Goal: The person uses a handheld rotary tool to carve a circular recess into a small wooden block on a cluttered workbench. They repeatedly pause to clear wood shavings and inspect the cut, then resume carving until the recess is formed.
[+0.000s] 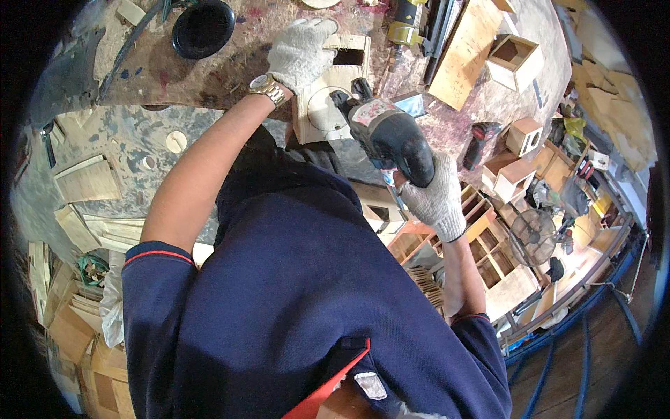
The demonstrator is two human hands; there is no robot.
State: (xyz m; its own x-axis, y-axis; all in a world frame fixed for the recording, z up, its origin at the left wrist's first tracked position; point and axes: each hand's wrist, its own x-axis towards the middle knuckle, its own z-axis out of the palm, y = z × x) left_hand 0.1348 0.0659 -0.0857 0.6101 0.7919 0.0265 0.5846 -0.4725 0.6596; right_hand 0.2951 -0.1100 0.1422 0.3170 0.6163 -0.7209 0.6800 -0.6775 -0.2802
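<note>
A pale wooden board (pixel 302 120) lies at the edge of the workbench, with a rectangular opening cut near its far end and a round outline nearer me. My left hand (pixel 301 56), in a white knit glove, grips the board's left side, fingers bent over it. A jigsaw (pixel 399 142) with a dark body is in my gloved right hand (pixel 434 199), whose fingers wrap round its rear. The jigsaw's front reaches the right edge of the round outline; its blade cannot be made out.
On the stained workbench (pixel 244 77) are a black round dish (pixel 203 29), a yellow-and-black power tool (pixel 405 31), a plywood panel (pixel 466 52) and a small open box (pixel 515 63). A cordless drill (pixel 480 143) lies farther right. Wooden boxes and a fan (pixel 533 236) stand at my right.
</note>
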